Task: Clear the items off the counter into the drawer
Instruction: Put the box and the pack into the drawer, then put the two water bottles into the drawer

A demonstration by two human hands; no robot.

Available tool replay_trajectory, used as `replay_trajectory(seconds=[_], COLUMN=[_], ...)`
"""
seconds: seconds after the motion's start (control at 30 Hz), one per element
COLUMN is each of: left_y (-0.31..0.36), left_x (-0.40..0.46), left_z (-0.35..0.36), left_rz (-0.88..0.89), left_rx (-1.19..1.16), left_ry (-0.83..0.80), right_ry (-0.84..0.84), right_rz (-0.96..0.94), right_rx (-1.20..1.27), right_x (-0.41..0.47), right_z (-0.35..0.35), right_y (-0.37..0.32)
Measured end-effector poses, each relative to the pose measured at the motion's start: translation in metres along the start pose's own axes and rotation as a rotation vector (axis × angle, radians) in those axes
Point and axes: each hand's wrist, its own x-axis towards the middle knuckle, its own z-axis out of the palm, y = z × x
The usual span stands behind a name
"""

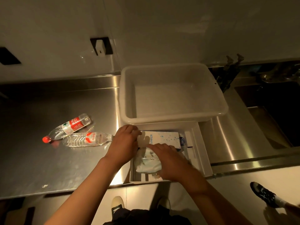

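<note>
A: Both hands are down in the open drawer [202, 153]. The right hand [168, 161] lies flat, fingers spread, pressing a crumpled pale bundle [146, 164].

B: And the left hand [123, 142]?

A: Its grip curls on the left end of the white box [164, 139], just beyond the bundle. The box's long axis runs left to right.

B: The worktop [48, 159]?

A: Left of that grip lie two bottles: the red-capped bottle [68, 129] points cap down-left, the uncapped bottle [87, 140] points its neck at the left hand. The empty tub [173, 95] sits beyond the drawer.

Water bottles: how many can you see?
2, lying side by side on the steel counter left of the drawer: a red-capped bottle and a capless bottle. Others may be hidden.
</note>
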Motion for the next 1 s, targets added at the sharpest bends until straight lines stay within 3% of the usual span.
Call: replay_trajectory(seconds=[0.37, 0.53, 1.0], left_y=[-0.022, -0.03, -0.106], left_x=[-0.018, -0.018, -0.036], left_z=[0.0, 0.0, -0.038], left_rz=[-0.069, -0.083, -0.127], left_rx=[-0.056, -0.065, -0.096], left_ry=[0.037, 0.042, 0.065], right_ry=[-0.031, -0.045, 0.16], right_rz=[0.013, 0.03, -0.056], right_rx=[-0.066, 0.012, 0.139], right_x=[0.01, 0.011, 0.072], right_z=[0.019, 0.009, -0.034], right_y=[0.006, 0.001, -0.091])
